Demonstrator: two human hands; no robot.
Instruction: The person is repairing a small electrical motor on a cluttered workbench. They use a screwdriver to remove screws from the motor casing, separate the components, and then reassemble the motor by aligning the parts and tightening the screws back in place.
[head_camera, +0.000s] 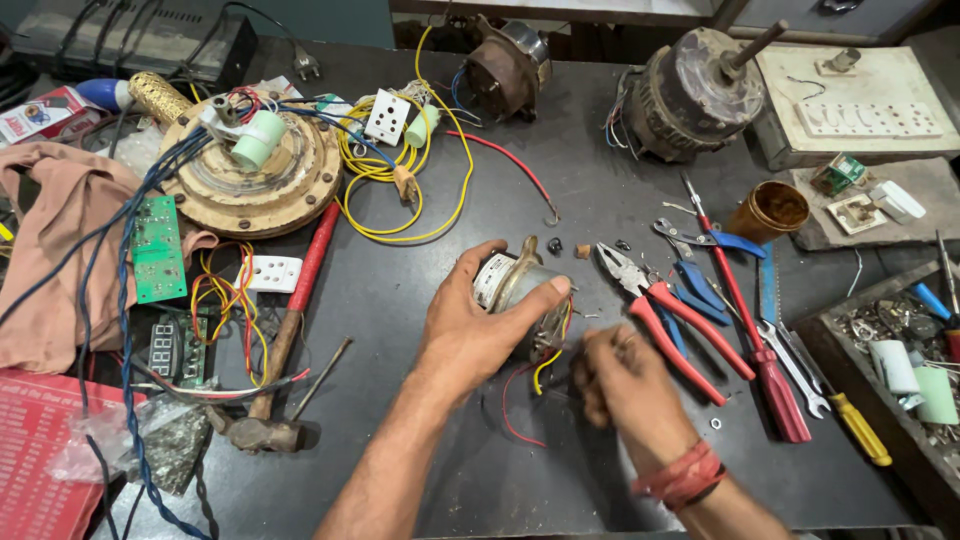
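Note:
My left hand (470, 325) grips a small grey metal motor (520, 285) lying on the dark workbench, thumb and fingers wrapped around its body. Red and yellow wires (540, 372) trail from the motor's near end. My right hand (620, 385), with a red thread band at the wrist, is closed by those wires just right of the motor; its fingertips are hidden, so what they pinch is unclear.
Red-handled pliers (665, 310), blue-handled pliers (700, 262), a red screwdriver (750, 330) and a spanner (795, 365) lie to the right. A hammer (285, 340), circuit boards (158, 248) and a large fan motor plate (255, 170) crowd the left. Two motors (690, 95) stand at the back.

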